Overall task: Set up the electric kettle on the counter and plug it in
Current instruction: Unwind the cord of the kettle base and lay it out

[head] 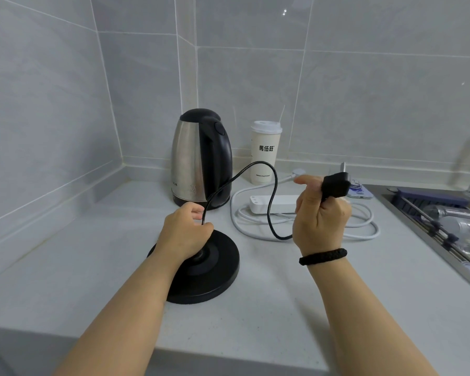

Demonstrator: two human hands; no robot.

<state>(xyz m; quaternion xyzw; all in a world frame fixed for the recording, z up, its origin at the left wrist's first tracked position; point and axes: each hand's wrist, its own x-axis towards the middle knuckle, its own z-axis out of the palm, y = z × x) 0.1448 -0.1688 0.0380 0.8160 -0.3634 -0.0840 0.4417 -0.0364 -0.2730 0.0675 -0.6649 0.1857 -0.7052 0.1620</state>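
A steel kettle point(198, 161) with a black lid and handle stands near the corner of the grey counter point(79, 261). Its round black base point(215, 272) lies in front of it, apart from the kettle. My left hand point(185, 232) hovers over the base and pinches the black cord point(272, 196) close to where it leaves the base. The cord loops up and over to my right hand point(320, 221), which grips the black plug point(335, 185) raised above a white power strip point(274, 204).
The strip's white cable point(364, 232) coils on the counter behind my right hand. A white paper cup point(265, 153) with a lid stands right of the kettle. A phone point(360, 192) lies by the wall. A sink point(451, 226) with a rack and utensils fills the right edge.
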